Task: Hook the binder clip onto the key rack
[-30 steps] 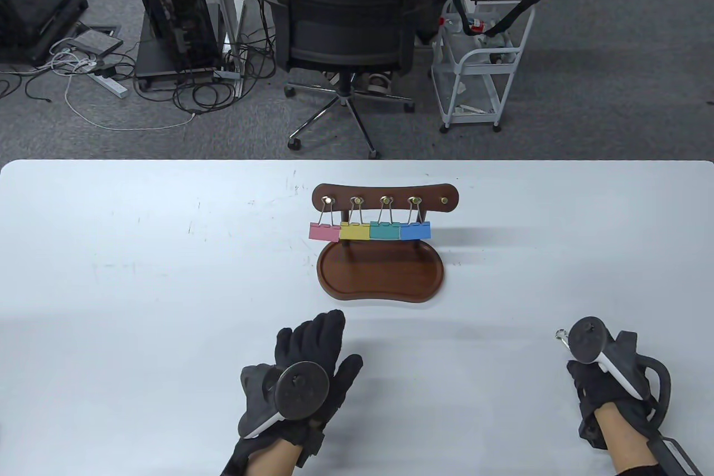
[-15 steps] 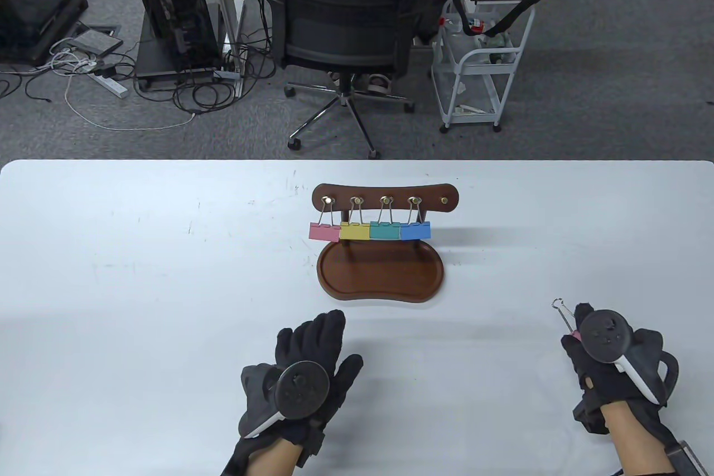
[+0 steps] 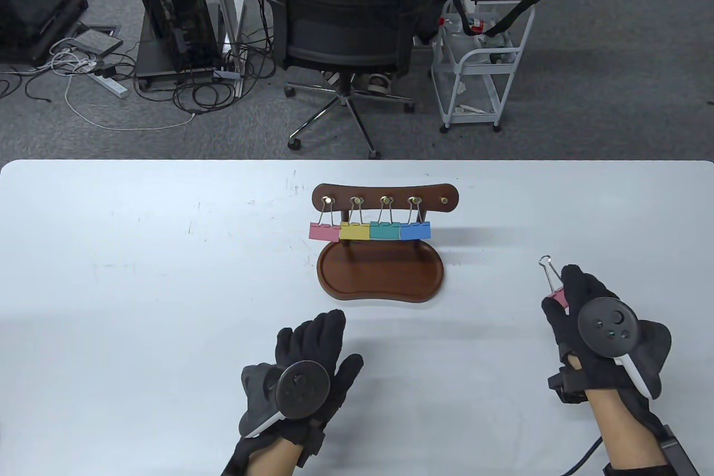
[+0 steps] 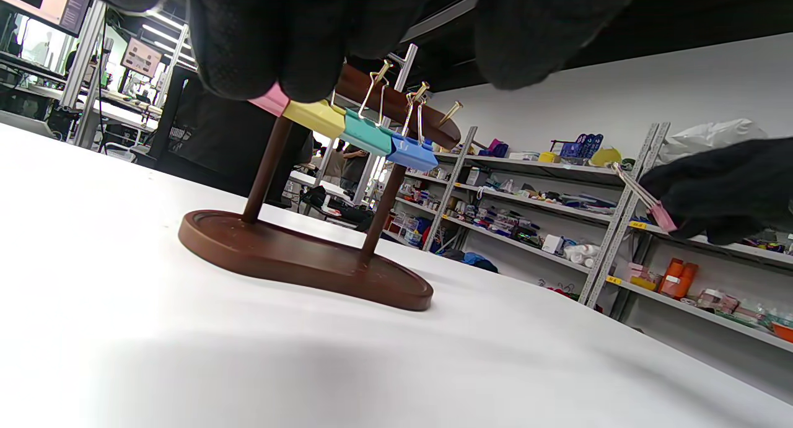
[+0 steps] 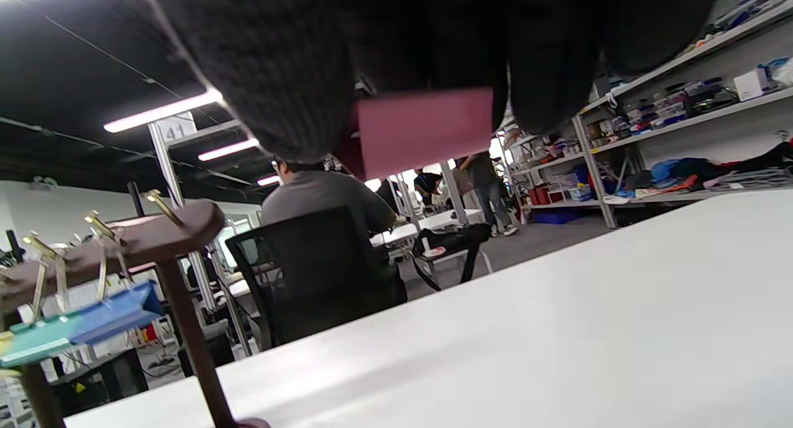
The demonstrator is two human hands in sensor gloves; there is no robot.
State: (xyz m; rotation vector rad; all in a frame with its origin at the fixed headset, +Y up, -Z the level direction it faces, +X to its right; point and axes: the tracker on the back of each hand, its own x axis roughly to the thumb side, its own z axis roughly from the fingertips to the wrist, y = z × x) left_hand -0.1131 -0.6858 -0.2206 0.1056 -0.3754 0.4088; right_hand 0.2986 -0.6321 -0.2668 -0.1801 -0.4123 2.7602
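Pink binder clip [image 3: 558, 293] in right hand [image 3: 591, 331], no legible labels.

My right hand [image 5: 433, 50] fills the top of the view, its gloved fingers [image 5: 279, 87] pinching a pink binder clip [image 5: 421, 131] that hangs below them, above the white table [image 5: 557, 329]. At left stands the wooden key rack [image 5: 155, 236] (its base mostly out of frame), with a blue clip [image 5: 111, 316] and a teal clip [image 5: 25, 344] hanging from brass hooks; the end hook [image 5: 162, 206] is bare.
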